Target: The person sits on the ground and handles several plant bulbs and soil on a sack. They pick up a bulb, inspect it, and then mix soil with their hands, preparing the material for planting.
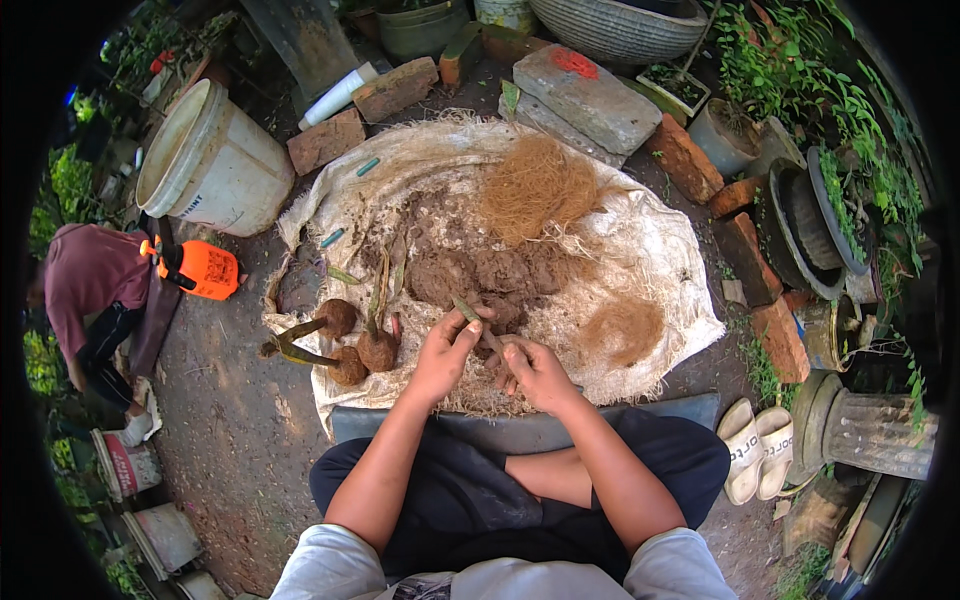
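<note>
My left hand [445, 352] and my right hand [535, 372] meet over the near part of a spread white sack [675, 245]. Between them is a green-brown plant cutting [467, 310], tilted, its upper end poking past my left fingers. Both hands are closed on it; my right fingers hide its lower end. Just beyond lies a heap of damp brown soil [455, 272]. To the left rest three brown fibre-wrapped root balls, one of them this ball [377, 350], with green stems. A large tuft of brown fibre [540, 188] lies at the back, a smaller fibre tuft [625, 330] at the right.
Bricks [770, 335] and a concrete block [590, 95] edge the sack. A white bucket [235, 165] and an orange sprayer [208, 268] stand left, near a bent-over person [100, 285]. Sandals [757, 450] lie right. Two small teal pieces, including this one [332, 238], lie on the sack.
</note>
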The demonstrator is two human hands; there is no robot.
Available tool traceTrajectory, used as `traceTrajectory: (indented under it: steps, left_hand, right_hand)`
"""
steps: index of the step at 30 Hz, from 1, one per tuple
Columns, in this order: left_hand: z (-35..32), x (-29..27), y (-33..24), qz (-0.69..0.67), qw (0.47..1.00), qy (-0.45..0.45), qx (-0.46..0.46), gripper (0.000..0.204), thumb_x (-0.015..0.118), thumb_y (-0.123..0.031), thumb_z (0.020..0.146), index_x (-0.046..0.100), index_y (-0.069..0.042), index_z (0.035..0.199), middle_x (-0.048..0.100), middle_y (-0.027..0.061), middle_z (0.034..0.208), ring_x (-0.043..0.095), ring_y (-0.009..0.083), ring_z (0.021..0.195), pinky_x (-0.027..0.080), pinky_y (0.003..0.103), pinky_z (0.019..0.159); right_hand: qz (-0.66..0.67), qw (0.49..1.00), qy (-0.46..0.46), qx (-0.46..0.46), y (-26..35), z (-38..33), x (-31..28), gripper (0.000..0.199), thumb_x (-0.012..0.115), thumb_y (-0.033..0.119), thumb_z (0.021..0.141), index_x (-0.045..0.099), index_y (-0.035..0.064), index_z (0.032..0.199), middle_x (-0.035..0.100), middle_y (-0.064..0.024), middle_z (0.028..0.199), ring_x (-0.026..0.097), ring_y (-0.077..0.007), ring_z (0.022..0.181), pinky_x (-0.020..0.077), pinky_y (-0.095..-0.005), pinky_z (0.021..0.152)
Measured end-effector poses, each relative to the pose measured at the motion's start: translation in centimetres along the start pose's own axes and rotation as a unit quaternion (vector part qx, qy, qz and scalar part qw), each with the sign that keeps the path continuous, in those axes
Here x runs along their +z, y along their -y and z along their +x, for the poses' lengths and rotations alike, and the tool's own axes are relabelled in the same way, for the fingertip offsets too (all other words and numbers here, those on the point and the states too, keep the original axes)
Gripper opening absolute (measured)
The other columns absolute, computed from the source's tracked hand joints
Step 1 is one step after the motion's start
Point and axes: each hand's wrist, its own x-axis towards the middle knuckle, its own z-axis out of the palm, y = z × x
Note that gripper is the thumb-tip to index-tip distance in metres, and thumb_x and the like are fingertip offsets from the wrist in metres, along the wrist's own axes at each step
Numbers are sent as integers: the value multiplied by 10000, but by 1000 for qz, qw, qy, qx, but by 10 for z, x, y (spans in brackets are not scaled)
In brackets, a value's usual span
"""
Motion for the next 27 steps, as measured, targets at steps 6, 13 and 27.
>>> traceTrajectory:
  steps: [6,13,27]
  left_hand:
    - [-4,1,-13,-13,999,52,8,273,501,-168,1049,609,0,1235,628,30,987,570,111,926,471,289,880]
    - [-5,2,-11,-29,997,65,-16,316,466,-168,1043,598,-1,1277,647,96,1196,581,191,1146,418,367,1044]
    - [0,4,1,-89,996,27,14,317,464,-195,1049,594,0,1263,647,101,1187,596,195,1116,439,356,1013]
  right_hand:
    - [64,997,39,28,5,1,-6,313,519,265,1064,629,5,1198,689,-71,1021,696,-163,856,562,-275,683]
    - [142,986,69,49,18,-9,-3,318,536,328,1053,587,30,1152,665,-83,960,688,-145,786,548,-254,613]
    - [114,987,80,85,16,-7,4,292,459,362,1081,538,97,989,457,42,779,407,-42,670,337,-207,522]
